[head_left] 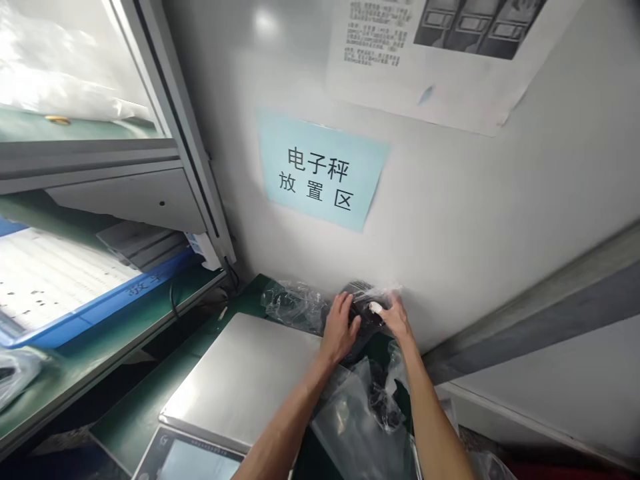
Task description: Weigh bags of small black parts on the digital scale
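Blue sign on wall reads 电子秤放置区 (e-scale placement area). Dark item in clear plastic bag sits at back edge of green counter, just past steel scale. L hand curled over it; R hand half-closed, gripping it too.

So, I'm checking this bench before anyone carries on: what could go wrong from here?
The dark item in its clear plastic bag may be slippery between the left hand and right hand, so it could drop onto the steel scale platform. The loose plastic sheet beside the platform could also drift on and skew a reading.
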`<move>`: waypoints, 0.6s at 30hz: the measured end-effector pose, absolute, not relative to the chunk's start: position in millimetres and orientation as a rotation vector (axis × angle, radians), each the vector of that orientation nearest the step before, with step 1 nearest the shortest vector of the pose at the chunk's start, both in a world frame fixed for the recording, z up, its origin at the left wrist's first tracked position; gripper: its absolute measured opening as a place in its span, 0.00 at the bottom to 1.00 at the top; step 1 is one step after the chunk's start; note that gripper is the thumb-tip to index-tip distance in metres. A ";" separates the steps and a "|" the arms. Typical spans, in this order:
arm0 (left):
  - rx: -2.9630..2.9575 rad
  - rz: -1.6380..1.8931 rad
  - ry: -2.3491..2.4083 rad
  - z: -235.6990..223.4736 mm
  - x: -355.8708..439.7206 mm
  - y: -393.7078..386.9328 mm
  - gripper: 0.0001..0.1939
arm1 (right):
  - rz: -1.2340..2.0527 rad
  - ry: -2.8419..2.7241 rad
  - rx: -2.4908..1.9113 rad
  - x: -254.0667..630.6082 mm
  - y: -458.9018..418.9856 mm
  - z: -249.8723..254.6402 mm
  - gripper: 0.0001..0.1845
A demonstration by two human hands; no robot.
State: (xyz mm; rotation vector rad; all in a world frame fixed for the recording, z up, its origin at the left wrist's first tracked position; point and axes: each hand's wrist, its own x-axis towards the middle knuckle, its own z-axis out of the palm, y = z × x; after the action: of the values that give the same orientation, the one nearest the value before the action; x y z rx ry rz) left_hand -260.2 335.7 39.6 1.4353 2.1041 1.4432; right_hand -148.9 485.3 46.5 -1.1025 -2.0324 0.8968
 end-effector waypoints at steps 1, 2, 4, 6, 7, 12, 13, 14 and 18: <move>1.471 1.403 2.112 41.5 -257.4 339.5 0.26 | 0.891 -2.047 -1.074 -152.3 480.1 45.9 0.35; 1.489 1.368 2.127 42.2 -254.1 342.0 0.25 | 0.884 -2.043 -1.059 -155.6 475.3 45.0 0.35; 1.494 1.324 2.146 41.2 -248.4 344.2 0.25 | 0.863 -1.989 -1.084 -162.7 470.2 43.1 0.34; 1.495 1.319 2.130 39.3 -246.0 343.6 0.26 | 0.841 -1.922 -1.133 -169.4 472.4 42.2 0.32; 1.507 1.325 2.101 38.4 -246.3 342.7 0.26 | 0.841 -1.909 -1.135 -172.1 475.5 42.3 0.30; 1.443 1.562 1.872 32.1 -253.5 334.4 0.27 | 0.821 -1.829 -1.083 -176.8 487.7 45.6 0.22; 1.369 1.643 1.844 29.5 -253.8 330.9 0.26 | 0.807 -1.787 -1.094 -177.1 487.7 46.0 0.22; 1.280 1.713 1.827 26.3 -253.1 326.2 0.24 | 0.794 -1.743 -1.107 -177.6 487.1 46.2 0.22; 0.922 1.754 1.792 11.9 -241.2 294.2 0.20 | 0.741 -1.619 -1.150 -184.6 484.9 50.7 0.18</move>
State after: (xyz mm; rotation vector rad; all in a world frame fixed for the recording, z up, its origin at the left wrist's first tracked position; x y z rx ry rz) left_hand -241.2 294.2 11.9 0.9218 1.7924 1.7541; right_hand -184.6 484.9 50.7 -1.1497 -1.6190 0.7406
